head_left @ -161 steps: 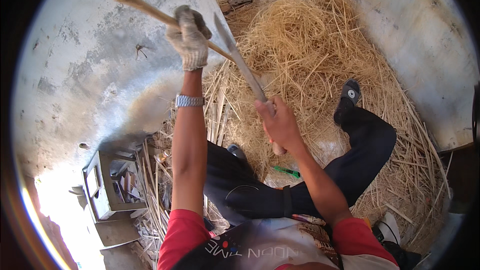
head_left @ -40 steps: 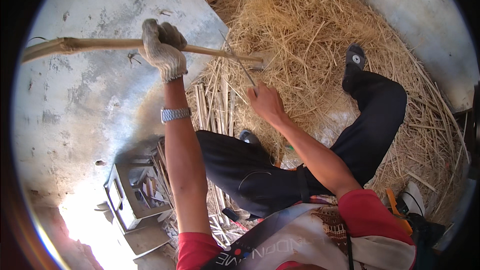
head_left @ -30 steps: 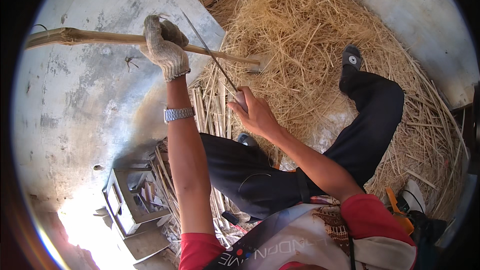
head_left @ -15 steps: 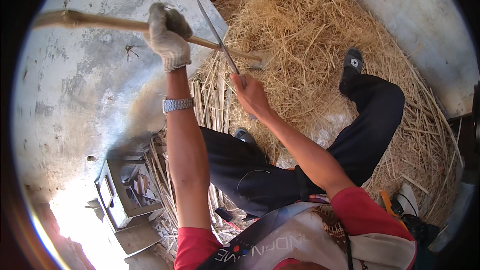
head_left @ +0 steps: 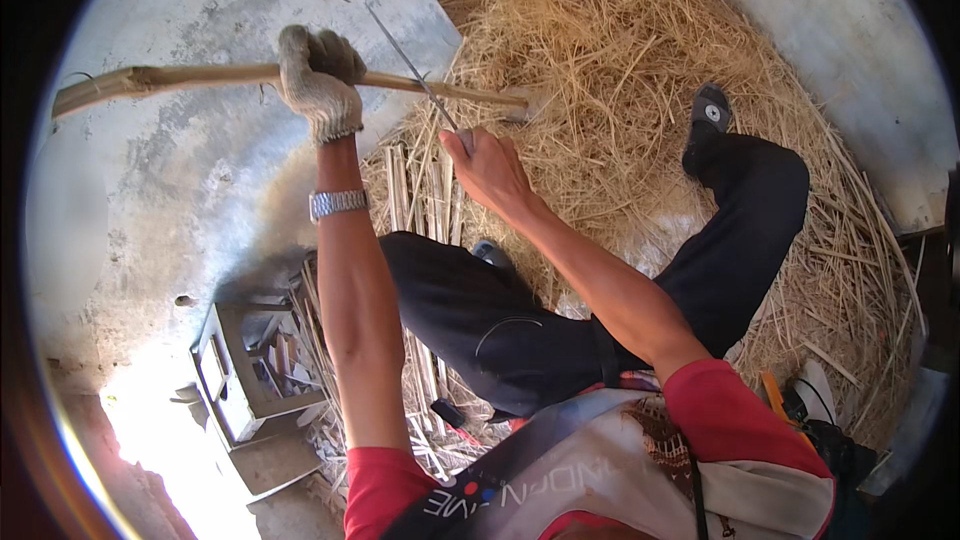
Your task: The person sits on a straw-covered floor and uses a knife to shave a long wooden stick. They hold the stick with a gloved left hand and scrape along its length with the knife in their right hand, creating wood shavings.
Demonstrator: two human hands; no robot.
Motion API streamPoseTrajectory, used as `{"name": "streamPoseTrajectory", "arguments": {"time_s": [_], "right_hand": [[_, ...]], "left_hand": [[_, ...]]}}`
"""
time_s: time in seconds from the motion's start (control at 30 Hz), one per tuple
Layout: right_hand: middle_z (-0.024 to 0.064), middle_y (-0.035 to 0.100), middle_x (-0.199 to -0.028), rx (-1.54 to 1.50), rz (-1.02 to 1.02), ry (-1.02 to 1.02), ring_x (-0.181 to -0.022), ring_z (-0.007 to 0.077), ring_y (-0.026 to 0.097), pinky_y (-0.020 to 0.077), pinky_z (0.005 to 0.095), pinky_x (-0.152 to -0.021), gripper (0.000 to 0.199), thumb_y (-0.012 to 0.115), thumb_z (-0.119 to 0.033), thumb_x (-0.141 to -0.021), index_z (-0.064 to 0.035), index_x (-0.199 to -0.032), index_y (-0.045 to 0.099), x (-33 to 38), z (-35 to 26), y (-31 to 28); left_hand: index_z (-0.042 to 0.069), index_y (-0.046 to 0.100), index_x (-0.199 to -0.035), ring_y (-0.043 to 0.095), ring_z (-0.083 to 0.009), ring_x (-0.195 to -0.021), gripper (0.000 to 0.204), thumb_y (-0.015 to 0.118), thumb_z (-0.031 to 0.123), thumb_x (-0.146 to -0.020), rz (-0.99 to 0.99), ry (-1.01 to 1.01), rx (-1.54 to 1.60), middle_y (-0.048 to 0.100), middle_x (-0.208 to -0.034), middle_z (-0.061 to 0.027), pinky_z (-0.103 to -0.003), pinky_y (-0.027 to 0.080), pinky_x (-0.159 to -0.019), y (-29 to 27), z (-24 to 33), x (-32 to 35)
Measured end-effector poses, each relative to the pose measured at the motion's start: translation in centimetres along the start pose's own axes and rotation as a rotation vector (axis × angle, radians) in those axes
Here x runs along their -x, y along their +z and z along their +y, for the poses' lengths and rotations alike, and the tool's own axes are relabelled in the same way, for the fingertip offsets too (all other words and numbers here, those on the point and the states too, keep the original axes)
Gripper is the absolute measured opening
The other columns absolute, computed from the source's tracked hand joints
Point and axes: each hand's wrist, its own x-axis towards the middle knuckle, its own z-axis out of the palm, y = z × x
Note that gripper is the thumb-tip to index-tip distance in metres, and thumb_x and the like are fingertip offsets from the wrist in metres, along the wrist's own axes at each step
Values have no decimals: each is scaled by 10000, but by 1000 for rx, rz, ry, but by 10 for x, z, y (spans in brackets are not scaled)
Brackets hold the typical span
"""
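Observation:
In a dirty white knitted glove, my left hand [head_left: 318, 80] grips a long bamboo stick [head_left: 205, 77]. The stick runs from the far left across to a pale block at the edge of the shavings, where its right end seems to rest. My bare right hand [head_left: 490, 172] is closed round the handle of a long thin knife [head_left: 412, 68]. Its blade points up and left and crosses the stick just right of my glove. Whether the edge touches the stick I cannot tell.
A large heap of straw-like shavings [head_left: 590, 30] spreads ahead and to the right. Split bamboo strips [head_left: 420, 190] lie by my left leg. A pale wall [head_left: 150, 200] stands on the left, beside a wooden frame box [head_left: 240, 370] with scraps in it. Another wall [head_left: 830, 30] closes the right.
My left hand has shifted left and slightly down, and the stick's left part has dropped. My right hand with the knife has also moved left and a little up.

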Motion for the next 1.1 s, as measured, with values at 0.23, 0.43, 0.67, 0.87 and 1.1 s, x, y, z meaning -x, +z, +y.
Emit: {"name": "streamPoseTrajectory", "arguments": {"time_s": [0.23,0.43,0.67,0.87,1.1], "right_hand": [[115,539,-542,131,-51,85,-514,219,565,466,412,-523,515,431,-406,-1030,34,-834,614,-8,63,-3],[59,474,-544,77,-62,136,-450,198,447,423,418,-479,503,407,-397,-1038,-12,-761,575,-6,68,-27],[4,439,-531,-42,51,-3,-462,131,391,333,357,-446,529,456,-521,-1004,-60,-761,547,8,26,-15],[65,455,-503,-43,-79,237,-382,178,487,420,396,-411,548,424,-423,-1028,1,-708,558,-18,79,-31],[-15,386,-488,-143,114,-14,-357,99,380,284,326,-363,529,438,-480,-1026,-95,-666,483,9,33,-17]], "left_hand": [[176,357,-596,224,-91,-365,391,558,268,-918,-39,52,-27,285,-456,37,-281,182,-334,21,-10,9],[177,366,-597,232,-99,-378,392,591,287,-899,-56,-5,-44,288,-477,37,-287,177,-349,44,-14,1],[177,343,-588,231,-110,-400,409,580,274,-908,-123,-56,-12,264,-492,36,-292,185,-388,38,-17,-7],[190,343,-588,244,-100,-394,395,566,257,-908,-89,-13,-11,250,-478,42,-286,198,-369,29,-13,-4],[185,291,-566,177,-98,-422,435,523,254,-927,-162,-69,-27,225,-483,38,-285,151,-398,56,-20,-8]]}}
